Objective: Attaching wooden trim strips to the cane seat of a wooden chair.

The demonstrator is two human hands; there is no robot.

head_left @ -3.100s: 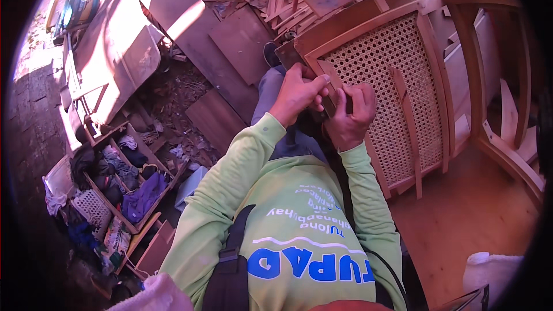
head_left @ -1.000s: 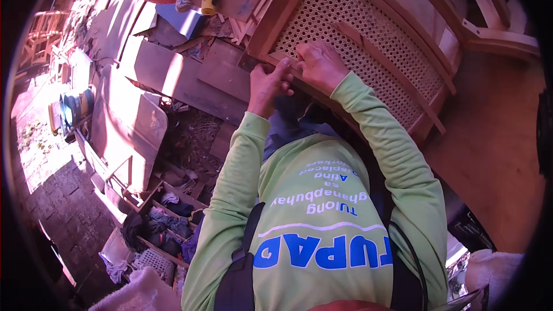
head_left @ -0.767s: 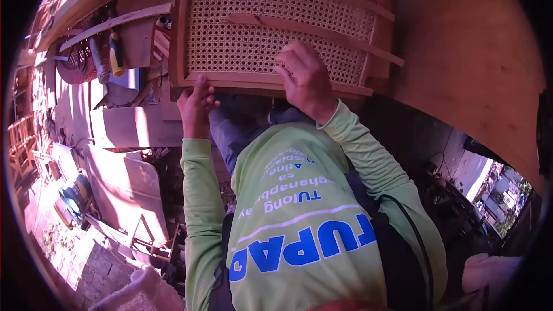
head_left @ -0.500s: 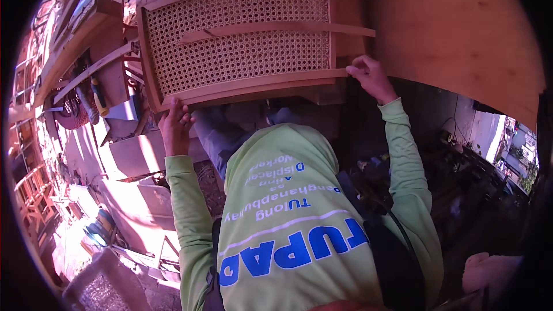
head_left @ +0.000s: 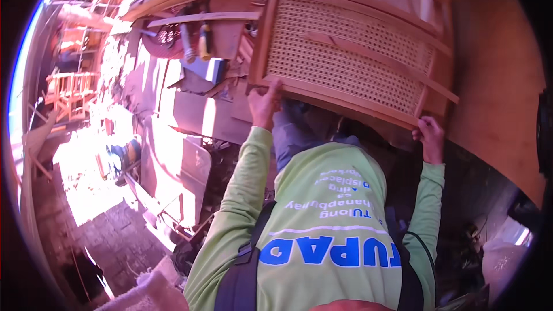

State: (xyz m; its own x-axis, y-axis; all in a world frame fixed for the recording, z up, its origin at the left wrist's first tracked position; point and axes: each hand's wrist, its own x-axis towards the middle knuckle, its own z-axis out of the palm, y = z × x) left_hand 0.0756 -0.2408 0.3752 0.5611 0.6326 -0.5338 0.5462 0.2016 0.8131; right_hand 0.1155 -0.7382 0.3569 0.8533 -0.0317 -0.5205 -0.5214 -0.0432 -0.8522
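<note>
A wooden cane-woven panel point(head_left: 345, 69) spans the upper middle, with a loose narrow slat point(head_left: 380, 63) lying diagonally across its mesh. My left hand point(head_left: 264, 103) grips the near left corner of the panel's frame, thumb on top and fingers curled at the edge. My right hand point(head_left: 429, 137) is at the near right corner, thumb and finger closed on the end of the frame's lower strip point(head_left: 340, 98). My green sleeves reach up from the lower edge on either side of my shirt.
A yellow-handled tool point(head_left: 204, 41), a grey-handled tool point(head_left: 188, 46) and a red woven piece point(head_left: 161, 46) lie left of the panel among wood strips. A plywood sheet point(head_left: 501, 80) fills the right side. Sunlit boards point(head_left: 178, 178) and wooden chair frames point(head_left: 72, 92) are at the left.
My right hand has moved from over the cane mesh out to the near right corner. My left hand stays at the left corner. The view has swung, shifting the panel within the picture.
</note>
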